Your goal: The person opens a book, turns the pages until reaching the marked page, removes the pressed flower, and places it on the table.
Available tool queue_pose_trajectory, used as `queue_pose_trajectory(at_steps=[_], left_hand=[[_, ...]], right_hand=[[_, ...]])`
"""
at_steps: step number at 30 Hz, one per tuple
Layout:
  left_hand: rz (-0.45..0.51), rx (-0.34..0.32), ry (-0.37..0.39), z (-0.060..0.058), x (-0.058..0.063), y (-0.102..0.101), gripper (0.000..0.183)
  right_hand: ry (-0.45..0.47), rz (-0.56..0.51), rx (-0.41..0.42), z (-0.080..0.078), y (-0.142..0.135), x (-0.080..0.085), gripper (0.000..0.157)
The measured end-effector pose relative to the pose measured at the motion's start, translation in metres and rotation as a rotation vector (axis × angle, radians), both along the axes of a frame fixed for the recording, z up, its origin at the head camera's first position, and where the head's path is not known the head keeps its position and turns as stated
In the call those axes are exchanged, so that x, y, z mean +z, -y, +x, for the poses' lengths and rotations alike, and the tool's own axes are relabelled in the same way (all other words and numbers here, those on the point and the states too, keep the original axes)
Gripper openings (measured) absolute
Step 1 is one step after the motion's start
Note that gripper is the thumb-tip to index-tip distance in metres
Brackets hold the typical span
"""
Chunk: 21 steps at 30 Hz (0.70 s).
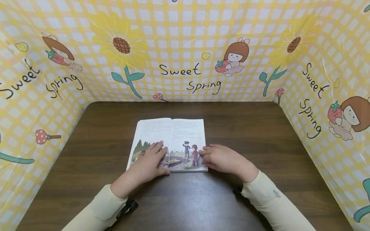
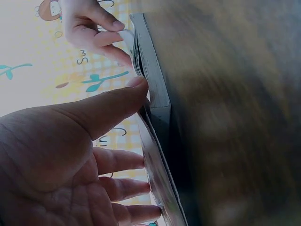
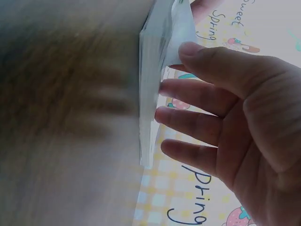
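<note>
An open book [image 1: 185, 131] lies on the table, text on the upper part of both pages and coloured drawings below. On its left page my left hand [image 1: 147, 163] rests with fingers spread; the left wrist view has the thumb near the spine at the lower edge. My right hand [image 1: 221, 158] is at the right page's outer edge. There it pinches a page [image 3: 181, 37] between thumb and index finger, the page's corner bent up off the stack, while the other fingers [image 3: 188, 117] reach over the book.
The dark wooden table [image 1: 245, 122] extends around the book. A yellow checked cloth [image 1: 185, 41] with sunflowers and "Sweet Spring" lettering stands along the back and both sides. Black straps [image 1: 127, 208] show at the cream sleeves.
</note>
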<state>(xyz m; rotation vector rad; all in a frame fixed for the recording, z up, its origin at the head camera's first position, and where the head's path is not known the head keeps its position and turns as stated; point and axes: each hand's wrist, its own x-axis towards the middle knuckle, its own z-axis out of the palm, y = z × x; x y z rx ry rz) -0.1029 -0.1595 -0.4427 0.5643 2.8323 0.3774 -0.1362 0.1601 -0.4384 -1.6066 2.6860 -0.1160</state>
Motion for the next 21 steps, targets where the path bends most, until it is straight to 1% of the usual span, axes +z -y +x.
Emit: queue_pose_trajectory(at_steps=[1, 5, 8, 13, 17, 21], left_hand=[[0.004, 0.004, 0.0, 0.0, 0.0, 0.0, 0.09], [0.007, 0.01, -0.015, 0.001, 0.002, -0.002, 0.089], [0.009, 0.006, -0.046, 0.003, 0.003, -0.003, 0.086], [0.035, -0.031, -0.1, 0.005, 0.004, -0.007, 0.072], [0.047, -0.057, -0.099, 0.006, 0.004, -0.009, 0.068], [0.025, -0.053, -0.079, 0.007, 0.002, -0.012, 0.069]], right_hand=[[0.001, -0.015, -0.006, 0.0, 0.001, 0.001, 0.003], [0.045, -0.112, -0.071, 0.001, 0.001, 0.002, 0.006], [0.033, -0.175, -0.101, 0.002, 0.001, 0.002, 0.009], [-0.095, -0.26, -0.083, 0.001, 0.0, 0.002, 0.011], [-0.184, -0.309, -0.054, 0.0, 0.0, 0.002, 0.006], [-0.251, -0.333, -0.028, 0.0, 0.001, 0.004, 0.006]])
